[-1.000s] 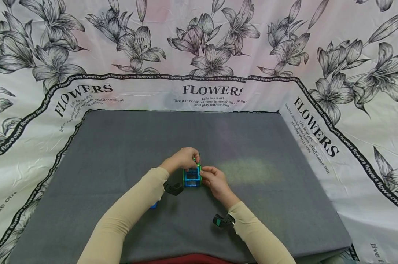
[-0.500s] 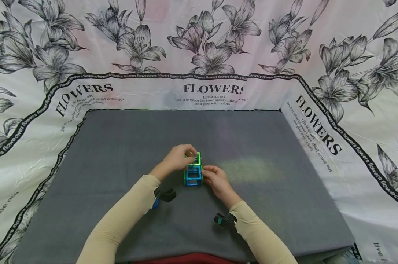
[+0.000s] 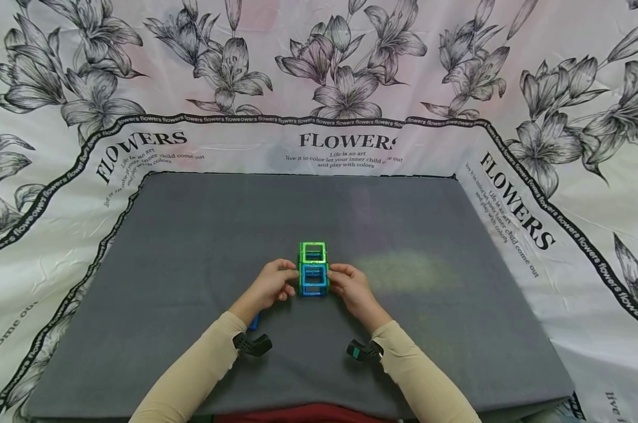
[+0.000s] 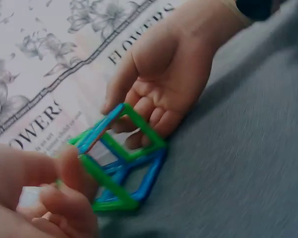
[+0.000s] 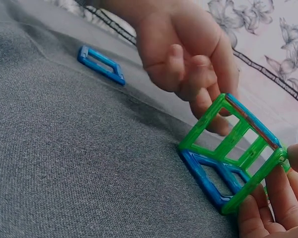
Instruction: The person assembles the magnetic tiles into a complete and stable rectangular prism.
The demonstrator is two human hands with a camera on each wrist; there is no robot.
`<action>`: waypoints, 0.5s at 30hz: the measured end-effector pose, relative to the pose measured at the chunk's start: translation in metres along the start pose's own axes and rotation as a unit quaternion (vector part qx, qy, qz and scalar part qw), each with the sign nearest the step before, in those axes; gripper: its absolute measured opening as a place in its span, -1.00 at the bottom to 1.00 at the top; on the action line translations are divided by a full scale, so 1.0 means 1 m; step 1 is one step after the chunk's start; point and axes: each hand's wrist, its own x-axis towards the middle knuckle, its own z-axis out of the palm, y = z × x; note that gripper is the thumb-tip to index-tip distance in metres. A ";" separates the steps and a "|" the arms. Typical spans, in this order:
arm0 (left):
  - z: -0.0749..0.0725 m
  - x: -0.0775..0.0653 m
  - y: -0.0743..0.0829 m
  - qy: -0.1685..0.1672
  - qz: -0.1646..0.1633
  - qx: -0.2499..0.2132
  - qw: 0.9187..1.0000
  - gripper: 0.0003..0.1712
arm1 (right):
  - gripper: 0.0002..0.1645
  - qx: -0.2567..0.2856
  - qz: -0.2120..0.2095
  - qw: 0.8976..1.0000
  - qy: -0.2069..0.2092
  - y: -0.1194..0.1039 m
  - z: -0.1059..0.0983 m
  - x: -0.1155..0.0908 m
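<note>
A box-like structure of magnetic tiles [image 3: 315,274], with open square frames in green and blue, stands on the grey cloth. Its green sides and blue base show in the right wrist view, where green tiles [image 5: 203,126] form a wall. My left hand [image 3: 268,285] is at the left side, thumb and index finger at the wall, the other fingers curled in. On the right side, my right hand [image 3: 352,288] holds the green wall, its thumb at the top corner and its fingers bent against the outer face. Part of the left hand's contact is blurred in the left wrist view.
A loose blue tile [image 5: 102,64] lies flat on the cloth, partly hidden behind the left wrist in the head view. The grey table cloth [image 3: 218,217] ends at a flower-printed curtain [image 3: 245,147]. Each wrist wears a black camera [image 3: 252,345].
My left hand has let go of the green tile at the far end and come back toward me to the left side. The green tile now lies uncovered. My right hand stays at the right wall.
</note>
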 end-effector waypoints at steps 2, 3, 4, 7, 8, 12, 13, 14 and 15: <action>0.002 0.002 -0.004 -0.011 -0.015 -0.075 0.997 -0.83 | -0.76 -0.004 0.001 1.000 0.000 0.000 0.000 0.000; 0.002 0.003 -0.006 -0.014 -0.023 -0.108 0.994 -0.85 | -0.75 -0.004 0.002 1.000 0.001 0.000 0.000 0.000; 0.003 0.003 -0.008 -0.016 -0.029 -0.133 0.991 -0.87 | -0.75 -0.003 0.004 1.000 0.002 0.000 0.001 0.000; 0.004 0.005 -0.011 -0.014 -0.043 -0.187 0.981 -0.83 | -0.75 -0.004 0.004 1.000 0.002 0.001 0.001 0.000; 0.005 0.005 -0.011 -0.013 -0.045 -0.196 0.980 -0.82 | -0.76 0.000 0.005 1.000 0.002 0.001 0.001 0.001; 0.005 0.005 -0.012 -0.014 -0.052 -0.222 0.974 -0.80 | -0.86 0.003 0.002 1.000 -0.008 0.001 0.000 0.002; 0.005 0.005 -0.012 -0.017 -0.052 -0.227 0.972 -0.80 | -0.89 0.003 0.000 1.000 -0.012 0.000 -0.001 0.002; 0.005 0.005 -0.012 -0.021 -0.052 -0.233 0.971 -0.79 | -0.92 0.004 0.000 1.000 -0.017 0.000 -0.001 0.003; 0.005 0.004 -0.012 -0.025 -0.051 -0.241 0.969 -0.79 | -0.94 0.003 0.001 1.000 -0.021 -0.001 -0.002 0.004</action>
